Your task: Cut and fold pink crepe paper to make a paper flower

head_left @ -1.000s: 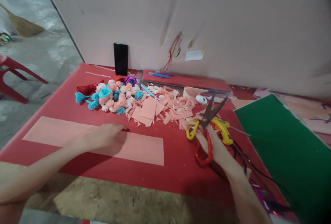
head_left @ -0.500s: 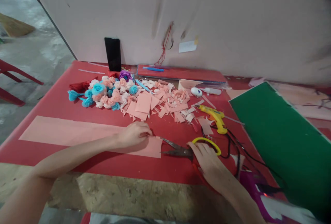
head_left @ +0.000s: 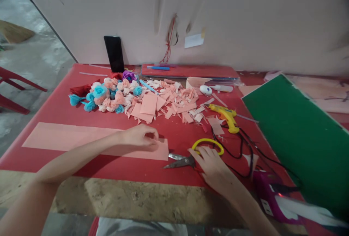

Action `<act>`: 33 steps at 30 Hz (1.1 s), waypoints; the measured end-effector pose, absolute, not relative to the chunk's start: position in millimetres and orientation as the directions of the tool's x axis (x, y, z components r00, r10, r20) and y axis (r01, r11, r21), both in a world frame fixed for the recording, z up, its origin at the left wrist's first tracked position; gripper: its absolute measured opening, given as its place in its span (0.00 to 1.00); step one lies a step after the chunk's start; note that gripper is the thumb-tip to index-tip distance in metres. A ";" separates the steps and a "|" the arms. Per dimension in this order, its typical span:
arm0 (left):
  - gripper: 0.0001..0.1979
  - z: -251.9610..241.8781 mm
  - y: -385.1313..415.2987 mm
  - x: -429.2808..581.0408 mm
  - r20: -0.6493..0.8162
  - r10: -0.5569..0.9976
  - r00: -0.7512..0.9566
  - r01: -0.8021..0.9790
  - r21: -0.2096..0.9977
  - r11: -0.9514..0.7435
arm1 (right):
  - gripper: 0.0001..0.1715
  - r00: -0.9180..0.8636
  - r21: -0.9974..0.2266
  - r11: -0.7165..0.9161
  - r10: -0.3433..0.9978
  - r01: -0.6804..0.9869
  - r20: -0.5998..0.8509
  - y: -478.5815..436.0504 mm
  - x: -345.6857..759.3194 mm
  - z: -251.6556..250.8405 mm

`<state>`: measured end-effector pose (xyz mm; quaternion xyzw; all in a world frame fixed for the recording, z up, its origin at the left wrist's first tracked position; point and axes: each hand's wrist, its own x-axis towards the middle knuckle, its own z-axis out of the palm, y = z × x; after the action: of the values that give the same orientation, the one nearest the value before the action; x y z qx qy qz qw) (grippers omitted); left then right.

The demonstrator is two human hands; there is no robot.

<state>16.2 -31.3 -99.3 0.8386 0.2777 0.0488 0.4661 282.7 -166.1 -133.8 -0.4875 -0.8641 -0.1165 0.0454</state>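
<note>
A long strip of pink paper (head_left: 71, 138) lies flat on the red table (head_left: 54, 108). My left hand (head_left: 141, 136) rests on the strip near its right end, fingers curled and pinching the paper's edge. My right hand (head_left: 212, 165) grips the scissors (head_left: 191, 156), which have one yellow loop showing and blades slightly apart. The blades point left at the strip's right end. A heap of pink paper scraps (head_left: 174, 105) and a cluster of pink, blue and purple paper flowers (head_left: 111, 92) lie farther back.
A yellow glue gun (head_left: 226, 118) with a black cord lies right of the scraps. A green sheet (head_left: 297, 134) covers the table's right side. A black phone (head_left: 113, 53) leans on the wall. A purple tool (head_left: 268, 194) sits near my right forearm. Red chair (head_left: 13, 90) at left.
My right hand brought the scissors down from mid-air to the table beside the strip's right end. My left hand slid right along the strip and curled onto its edge.
</note>
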 end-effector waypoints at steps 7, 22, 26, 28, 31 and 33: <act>0.08 -115.1 -31.5 29.0 -0.192 0.535 0.823 0.464 0.770 -0.437 | 0.26 -0.526 0.081 0.520 0.833 0.851 0.172 -163.3 278.0 -132.0; 0.11 -123.8 -35.5 28.9 -0.053 0.606 0.794 0.422 0.765 -0.487 | 0.30 -0.564 -0.046 0.571 0.819 0.820 0.106 -153.5 274.7 -135.0; 0.15 -121.7 -35.7 19.0 0.122 0.381 0.917 0.190 0.705 -0.683 | 0.33 -0.563 -0.052 0.567 0.823 0.822 0.072 -153.0 274.1 -133.0; 0.17 -122.8 -37.0 12.4 0.161 0.212 0.964 0.059 0.649 -0.759 | 0.34 -0.561 -0.052 0.566 0.824 0.823 0.078 -153.0 273.6 -133.1; 0.18 -129.8 -40.3 5.2 0.115 0.121 0.986 0.030 0.590 -0.807 | 0.35 -0.558 -0.062 0.563 0.826 0.824 0.082 -153.4 274.0 -134.3; 0.19 -136.2 -42.3 3.1 0.076 0.121 0.990 0.059 0.556 -0.829 | 0.36 -0.549 -0.079 0.553 0.833 0.830 0.066 -153.7 274.6 -135.4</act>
<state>3.1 -42.3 -136.2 0.9547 0.0470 0.0539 0.2888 274.6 -153.7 -135.4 -0.4725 -0.8798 0.0191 0.0477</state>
